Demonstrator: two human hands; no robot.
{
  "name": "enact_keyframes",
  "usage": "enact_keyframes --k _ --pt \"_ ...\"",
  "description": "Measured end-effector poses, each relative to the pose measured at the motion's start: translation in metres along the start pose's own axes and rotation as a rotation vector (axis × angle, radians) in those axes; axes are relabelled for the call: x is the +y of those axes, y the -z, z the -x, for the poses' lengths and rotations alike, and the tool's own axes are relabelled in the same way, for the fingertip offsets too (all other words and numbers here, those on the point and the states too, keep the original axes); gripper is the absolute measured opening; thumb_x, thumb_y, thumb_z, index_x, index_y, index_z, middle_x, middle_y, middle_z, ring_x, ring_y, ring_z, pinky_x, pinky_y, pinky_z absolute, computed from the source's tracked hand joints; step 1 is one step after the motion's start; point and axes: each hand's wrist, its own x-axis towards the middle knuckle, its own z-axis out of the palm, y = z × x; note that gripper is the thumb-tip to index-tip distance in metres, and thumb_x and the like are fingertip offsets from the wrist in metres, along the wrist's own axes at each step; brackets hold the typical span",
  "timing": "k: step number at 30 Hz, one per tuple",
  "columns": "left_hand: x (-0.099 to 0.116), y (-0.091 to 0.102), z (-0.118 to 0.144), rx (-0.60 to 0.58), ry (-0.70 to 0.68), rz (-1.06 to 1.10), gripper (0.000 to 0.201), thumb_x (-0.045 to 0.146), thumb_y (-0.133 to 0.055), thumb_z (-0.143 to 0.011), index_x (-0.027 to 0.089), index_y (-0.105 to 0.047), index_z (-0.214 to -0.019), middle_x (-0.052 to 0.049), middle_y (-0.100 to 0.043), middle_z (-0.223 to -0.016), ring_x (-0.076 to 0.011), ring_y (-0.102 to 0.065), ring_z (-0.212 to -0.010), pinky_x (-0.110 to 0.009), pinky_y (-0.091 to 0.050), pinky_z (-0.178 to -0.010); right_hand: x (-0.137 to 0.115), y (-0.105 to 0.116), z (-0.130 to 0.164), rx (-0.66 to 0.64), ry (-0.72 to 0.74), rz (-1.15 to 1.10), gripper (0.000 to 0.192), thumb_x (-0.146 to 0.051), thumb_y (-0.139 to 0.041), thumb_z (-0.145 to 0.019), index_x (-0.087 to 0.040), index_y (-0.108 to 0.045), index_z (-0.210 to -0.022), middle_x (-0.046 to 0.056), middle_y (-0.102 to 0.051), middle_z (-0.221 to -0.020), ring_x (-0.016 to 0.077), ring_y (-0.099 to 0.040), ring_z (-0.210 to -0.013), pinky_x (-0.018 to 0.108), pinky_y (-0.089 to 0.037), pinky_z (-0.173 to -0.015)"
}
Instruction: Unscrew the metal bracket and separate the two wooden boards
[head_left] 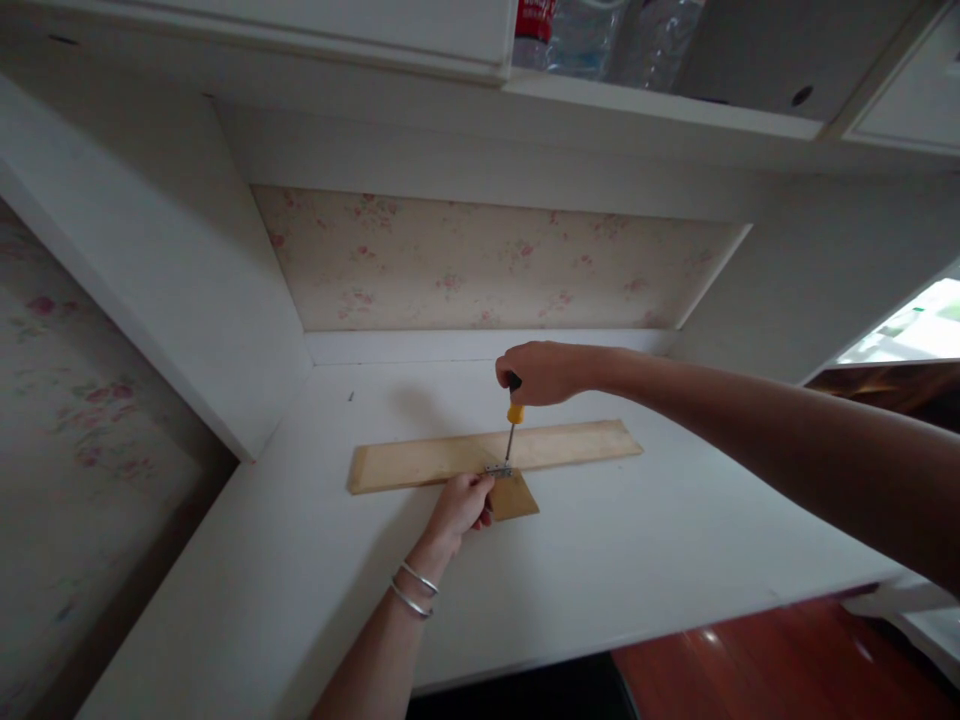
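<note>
My right hand (544, 372) is wrapped round the handle of a screwdriver (515, 412), black and yellow, which stands almost upright. Its shaft reaches down to a small metal hinge (498, 469) at the joint of two wooden pieces. The long wooden board (420, 458) lies across the white desk, and the short wooden piece (516, 497) meets its near edge. My left hand (461, 503) pinches the short piece close beside the hinge, thumb and finger by the metal. The screwdriver's tip is too small to make out against the hinge.
A small screw (350, 397) lies on the white desk (600, 560) behind the board's left end. White side panels (150, 230) flank the desk, and a shelf with plastic bottles (585, 40) hangs above. Red flooring (750, 660) shows beyond the front edge.
</note>
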Motion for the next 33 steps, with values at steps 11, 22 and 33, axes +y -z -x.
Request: enact_keyframes --k 11,22,33 --pt "-0.008 -0.008 0.001 0.072 -0.044 -0.195 0.029 0.039 -0.042 -0.089 0.015 -0.055 -0.080 0.000 -0.056 -0.056 -0.0126 -0.053 -0.041 -0.021 -0.034 -0.036 0.032 0.019 0.030 0.185 0.143 -0.079 0.029 0.001 -0.052 -0.057 -0.017 -0.063 -0.075 0.002 -0.065 -0.080 0.0142 -0.054 -0.069 0.023 -0.035 -0.060" --pt "0.061 0.010 0.010 0.098 -0.616 -1.186 0.021 0.023 -0.039 -0.095 0.023 -0.059 -0.098 -0.005 -0.061 -0.104 -0.0175 -0.060 -0.089 -0.027 -0.042 -0.074 0.079 -0.086 0.120 0.571 -0.359 -1.273 0.027 -0.027 -0.076 -0.064 -0.022 -0.059 -0.085 -0.002 -0.063 -0.075 0.0141 -0.060 -0.067 0.026 -0.050 -0.062" --pt "0.097 0.010 -0.045 -0.419 -0.885 -1.406 0.014 0.017 -0.055 -0.088 0.025 -0.065 -0.084 -0.002 -0.063 -0.092 -0.0165 -0.059 -0.080 -0.026 -0.039 -0.065 0.010 -0.251 0.194 0.784 -0.843 -2.702 0.023 -0.005 -0.064 -0.075 -0.008 -0.065 -0.098 0.011 -0.070 -0.097 0.0186 -0.067 -0.092 0.020 -0.057 -0.077"
